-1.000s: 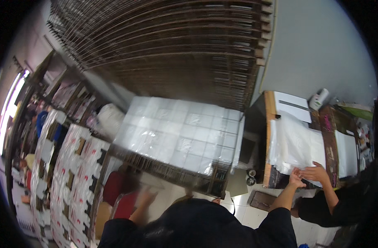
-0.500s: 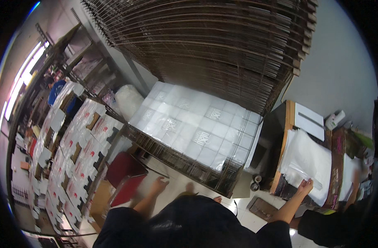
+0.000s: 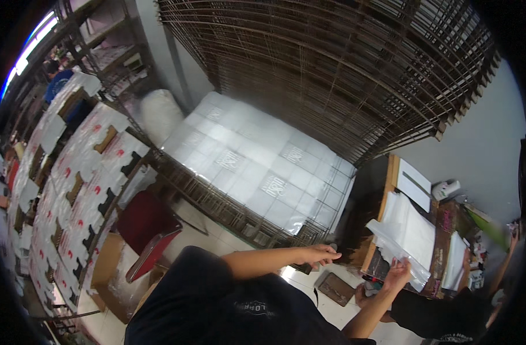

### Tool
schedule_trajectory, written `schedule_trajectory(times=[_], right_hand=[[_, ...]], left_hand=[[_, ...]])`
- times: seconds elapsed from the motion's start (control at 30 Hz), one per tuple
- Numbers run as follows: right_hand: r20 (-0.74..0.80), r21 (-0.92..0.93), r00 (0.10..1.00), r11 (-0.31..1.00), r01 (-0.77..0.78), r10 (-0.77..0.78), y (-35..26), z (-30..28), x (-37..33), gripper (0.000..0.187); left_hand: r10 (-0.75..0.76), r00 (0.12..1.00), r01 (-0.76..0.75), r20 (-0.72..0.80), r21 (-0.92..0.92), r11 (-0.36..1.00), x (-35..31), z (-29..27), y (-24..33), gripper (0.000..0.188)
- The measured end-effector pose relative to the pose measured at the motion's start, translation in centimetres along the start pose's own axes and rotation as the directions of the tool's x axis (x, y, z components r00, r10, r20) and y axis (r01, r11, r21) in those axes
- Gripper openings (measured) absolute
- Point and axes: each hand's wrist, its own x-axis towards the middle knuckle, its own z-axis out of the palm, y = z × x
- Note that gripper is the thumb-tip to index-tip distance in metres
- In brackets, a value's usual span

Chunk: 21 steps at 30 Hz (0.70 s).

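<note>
My right hand pinches the near edge of a translucent plastic sheet on the worktable at the right. The sheet's left side lifts and curls off the white stack of similar sheets beneath it. Level with the rack's front corner, my left hand reaches across toward the stack, its fingers loosely stretched out and nothing visible in them. Ahead stands a wire drying rack, with printed translucent sheets laid flat on its lower shelf. Its other wire shelves are tilted up above.
A red chair and an open cardboard box stand at the left, by wrapped stacks of white boxes. A white roll stands behind the rack. At the right, another person works at the worktable.
My left arm has swung right, from beside the chair to near the rack's front corner. My right hand has drawn the sheet's edge up and toward me. The view has turned to the right.
</note>
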Motion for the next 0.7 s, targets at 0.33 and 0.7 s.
schedule_trajectory(times=[0.33,0.7], right_hand=[[-0.099,-0.154,0.995,0.988,-0.025,0.01,-1.3,11.0,-14.1,0.047],[-0.073,-0.097,0.996,0.993,-0.06,0.053,1.5,16.5,-18.1,0.026]], left_hand=[[-0.011,0.99,0.097,0.143,-0.609,0.787,-6.1,-3.0,5.1,0.076],[0.094,0.986,-0.139,-0.138,-0.372,0.918,-11.2,-6.0,6.9,0.028]])
